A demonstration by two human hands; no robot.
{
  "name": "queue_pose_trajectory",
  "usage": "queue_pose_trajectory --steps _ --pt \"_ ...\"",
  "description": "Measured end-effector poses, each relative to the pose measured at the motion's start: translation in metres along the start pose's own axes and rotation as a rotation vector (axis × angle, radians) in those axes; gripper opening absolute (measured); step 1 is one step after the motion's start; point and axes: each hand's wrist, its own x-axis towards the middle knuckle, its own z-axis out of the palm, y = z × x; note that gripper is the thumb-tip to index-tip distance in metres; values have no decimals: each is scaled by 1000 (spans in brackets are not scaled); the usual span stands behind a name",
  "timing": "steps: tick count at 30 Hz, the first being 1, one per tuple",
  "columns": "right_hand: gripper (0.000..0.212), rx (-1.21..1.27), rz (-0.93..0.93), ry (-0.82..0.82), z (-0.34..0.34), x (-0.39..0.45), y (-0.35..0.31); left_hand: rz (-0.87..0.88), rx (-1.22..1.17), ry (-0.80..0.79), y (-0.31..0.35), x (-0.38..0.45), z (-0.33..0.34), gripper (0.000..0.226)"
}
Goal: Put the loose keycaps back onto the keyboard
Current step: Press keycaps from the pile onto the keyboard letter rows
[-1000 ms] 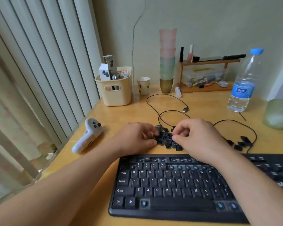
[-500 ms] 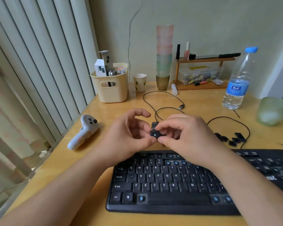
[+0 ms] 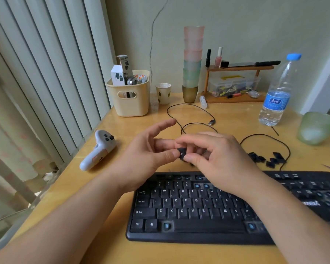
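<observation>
A black keyboard lies at the desk's near edge, with several bare blue switch stems showing where caps are off. Just above its top row, both hands meet over one black keycap. My left hand pinches it with thumb and finger, index finger raised. My right hand grips the same keycap from the right. A small heap of loose black keycaps lies to the right, behind the keyboard. More keycaps under my hands are mostly hidden.
A white controller lies left of the hands. Black cable loops behind them. At the back stand a cream basket, paper cup, stacked cups, wooden shelf, water bottle and green cup.
Both hands lifted from the keycap pile on the desk and now hold a single keycap between them above the keyboard's top row. My left index finger has straightened upward.
</observation>
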Motion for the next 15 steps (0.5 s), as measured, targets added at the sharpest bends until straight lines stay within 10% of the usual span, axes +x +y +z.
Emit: queue_pose_trajectory --steps 15 --pt "25 -55 38 42 -1 -1 1 -38 -168 35 -5 3 3 83"
